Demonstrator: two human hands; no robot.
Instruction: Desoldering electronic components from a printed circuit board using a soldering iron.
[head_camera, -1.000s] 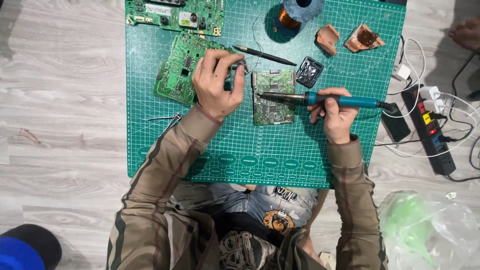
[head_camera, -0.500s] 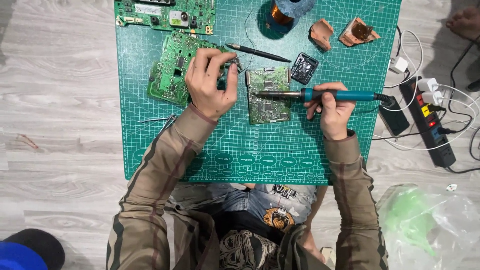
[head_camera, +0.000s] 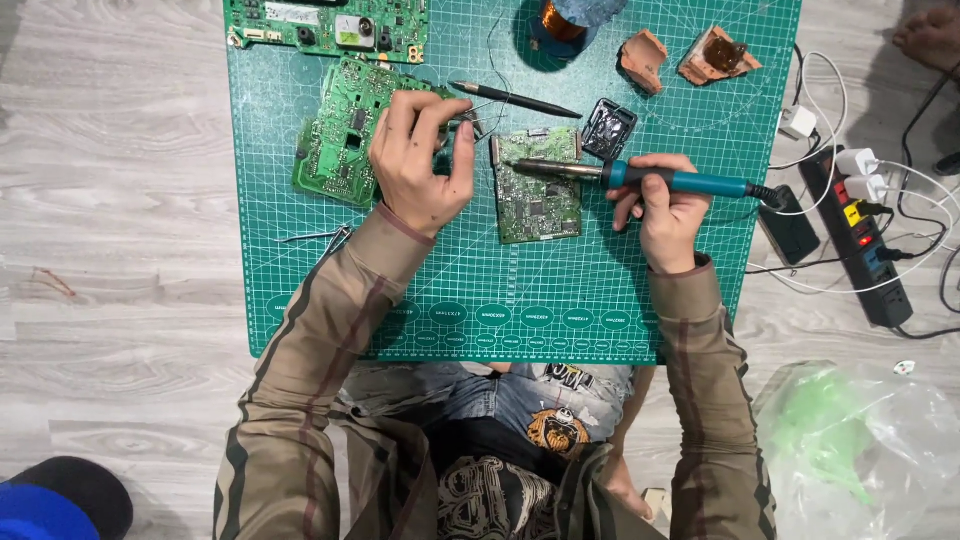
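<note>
Far L: grey wood-plank floor (head_camera: 110, 200), w/ a blue and black rounded thing (head_camera: 50, 500) at the bottom corner. Green cutting mat (head_camera: 500, 300) covers the mid area.

On the mat's L part: thin metal tweezers (head_camera: 315, 237) lie near the L sleeve. Above them a green circuit board (head_camera: 335, 145) lies tilted; another long board (head_camera: 320, 22) sits at the mat's top edge.

L hand (head_camera: 420, 165) rests partly on the tilted board, fingers curled and pinching a thin solder wire (head_camera: 472, 112) btwn thumb and fingertips; the wire's far end is too thin to trace.

Just R of that hand: a small green circuit board (head_camera: 540, 195) lies flat at mat centre. A black pen-like tool (head_camera: 515, 98) lies above it, and a black square part (head_camera: 608, 128) just beside its top R corner. Copper wire spool (head_camera: 560, 20) at top edge.

R hand (head_camera: 665, 210) is closed round the blue handle of a soldering iron (head_camera: 640, 177), held level, tip pointing L over the small board's top L area; contact can't be told.

Further R: 2 brown broken pieces (head_camera: 685, 60) on the mat. Off the mat: black power strip (head_camera: 870, 240) w/ white plugs and cables, then a clear plastic bag (head_camera: 860, 450) w/ green inside at bottom R.
</note>
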